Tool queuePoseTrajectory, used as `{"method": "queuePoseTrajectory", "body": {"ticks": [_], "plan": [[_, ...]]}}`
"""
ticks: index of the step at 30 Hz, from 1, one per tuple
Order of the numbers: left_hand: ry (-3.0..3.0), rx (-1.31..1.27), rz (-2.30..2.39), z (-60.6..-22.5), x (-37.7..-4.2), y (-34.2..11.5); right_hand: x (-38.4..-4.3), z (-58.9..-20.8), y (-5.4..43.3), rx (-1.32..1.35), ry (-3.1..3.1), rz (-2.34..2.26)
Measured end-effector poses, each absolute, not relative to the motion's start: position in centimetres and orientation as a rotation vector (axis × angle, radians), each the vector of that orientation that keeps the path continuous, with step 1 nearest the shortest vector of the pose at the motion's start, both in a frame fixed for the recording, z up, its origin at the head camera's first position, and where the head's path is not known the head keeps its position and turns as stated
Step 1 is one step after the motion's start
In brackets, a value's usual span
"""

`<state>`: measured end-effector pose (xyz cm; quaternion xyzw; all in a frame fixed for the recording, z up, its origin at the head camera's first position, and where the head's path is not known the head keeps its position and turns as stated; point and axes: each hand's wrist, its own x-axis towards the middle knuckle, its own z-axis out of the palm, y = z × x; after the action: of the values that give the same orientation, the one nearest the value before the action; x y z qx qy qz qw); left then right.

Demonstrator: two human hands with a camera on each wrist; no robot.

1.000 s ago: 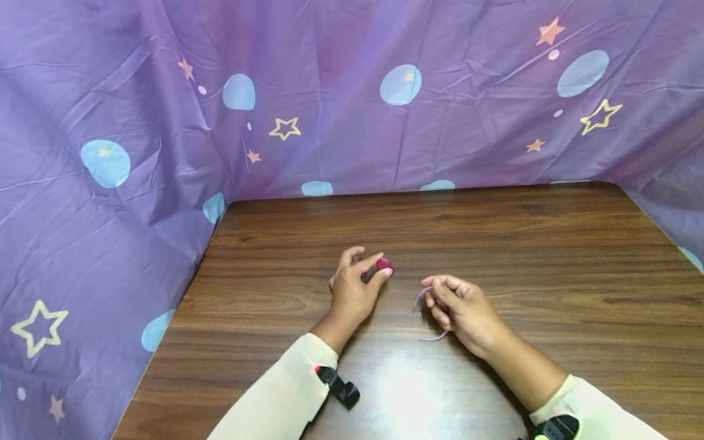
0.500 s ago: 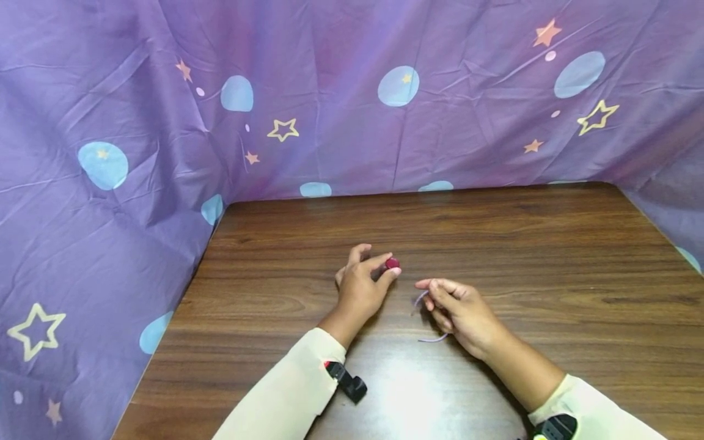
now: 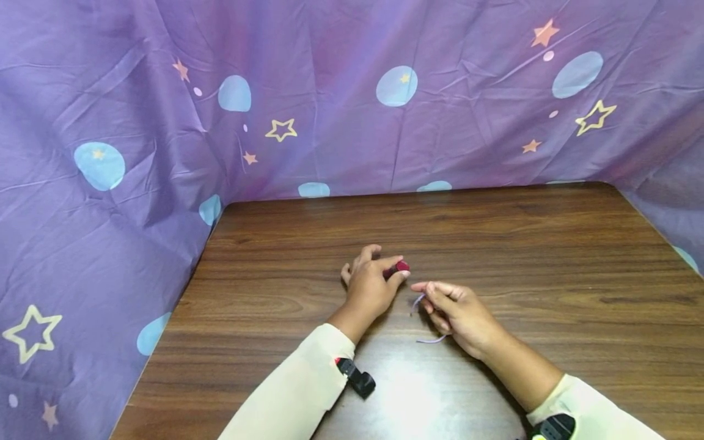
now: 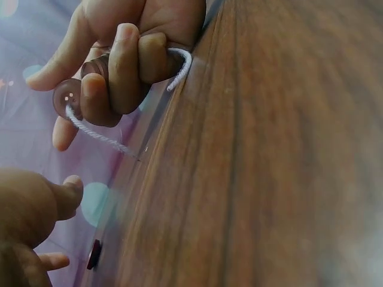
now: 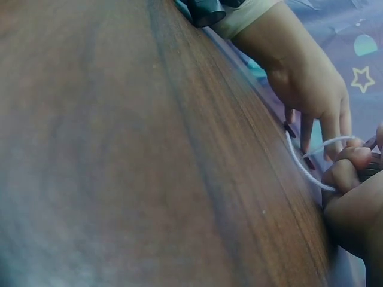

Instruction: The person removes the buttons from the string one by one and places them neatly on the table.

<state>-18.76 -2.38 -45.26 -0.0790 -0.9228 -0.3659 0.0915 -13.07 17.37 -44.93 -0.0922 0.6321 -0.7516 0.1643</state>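
Note:
My left hand [image 3: 368,284] pinches a small red button [image 3: 403,266] between thumb and index finger, low over the table. A darker red piece [image 3: 389,271] shows just behind it, under the index finger. My right hand [image 3: 459,315] holds a lavender string [image 3: 431,341], its fingers curled and its two ends hanging out. In the left wrist view, a brown button [image 4: 67,97] with several holes hangs on that string at the right fingertips. Further discs [image 4: 96,67] are gripped behind it, partly hidden by fingers. A dark button [image 4: 94,254] appears near the left fingertips there.
The brown wood-grain table [image 3: 495,238] lies under both hands. A purple curtain [image 3: 330,79] with stars and blue ovals stands along its back and left. Each cream sleeve has a black strap [image 3: 357,377] at the wrist.
My left hand has moved right with the red button, closer to the right hand. The button's flat face has turned. My right hand has shifted slightly left, still holding the string.

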Motion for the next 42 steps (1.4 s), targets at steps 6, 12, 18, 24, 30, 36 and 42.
{"method": "queuePoseTrajectory", "body": {"ticks": [6,12,18,24,30,36,42], "plan": [[-2.789,-0.226,-1.091,-44.9,-19.1,-1.8,-13.0,-45.2,17.4,-0.286,1.794,-2.143],[-2.843,-0.214,-1.049,-45.9,-20.1,-1.3,-13.0,-45.1,17.5,-0.278,1.753,-2.163],[-2.873,-0.217,-0.987,-45.6,-20.2,-0.9,-13.1,-45.1,17.6,-0.265,1.700,-2.163],[-2.934,-0.198,-0.950,-44.3,-19.6,-0.7,-13.2,-45.2,17.7,-0.282,1.664,-2.175],[-3.002,-0.178,-0.857,-43.6,-19.4,-0.5,-13.2,-45.1,17.7,-0.279,1.663,-2.163],[-3.012,-0.170,-0.788,-43.9,-19.5,-0.4,-13.3,-45.1,17.7,-0.268,1.668,-2.151],[-3.032,-0.167,-0.756,-43.8,-19.4,-0.4,-13.3,-45.1,17.7,-0.269,1.665,-2.149]]}}
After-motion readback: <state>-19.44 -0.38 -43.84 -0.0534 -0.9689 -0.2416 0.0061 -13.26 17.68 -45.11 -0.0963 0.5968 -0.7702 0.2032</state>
